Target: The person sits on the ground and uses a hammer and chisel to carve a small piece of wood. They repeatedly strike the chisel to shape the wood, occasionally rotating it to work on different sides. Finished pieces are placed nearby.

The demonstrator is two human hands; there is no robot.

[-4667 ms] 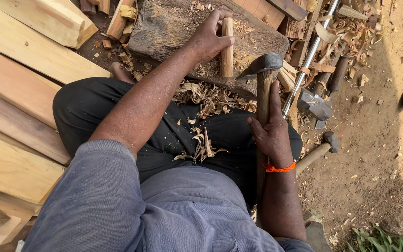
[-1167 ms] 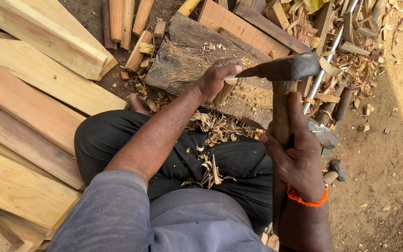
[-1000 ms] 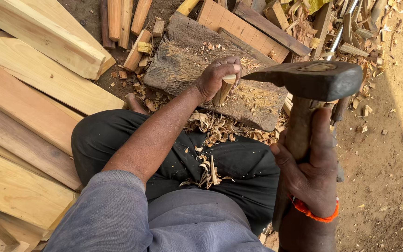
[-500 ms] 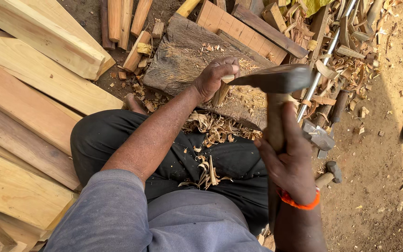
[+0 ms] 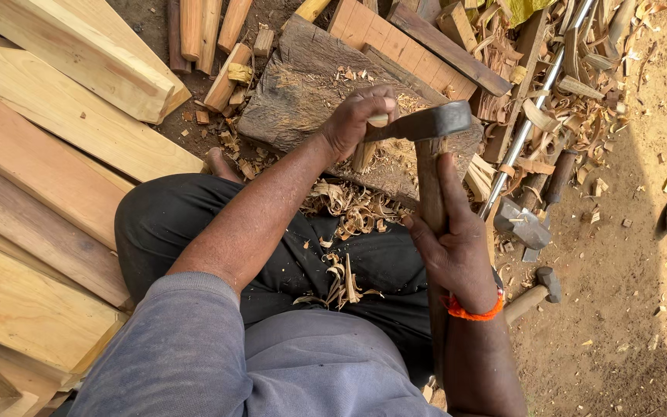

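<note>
Head view, wood piece upright in left hand grip

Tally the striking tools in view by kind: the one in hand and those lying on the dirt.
Dark-headed wooden-handled adze, gripped by right hand: 1
Grey steel axe head on the dirt: 1
Small wooden-handled hammer on the dirt: 1
Total: 3

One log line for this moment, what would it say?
left hand: holds wood piece upright on chopping block | right hand: grips adze
</note>
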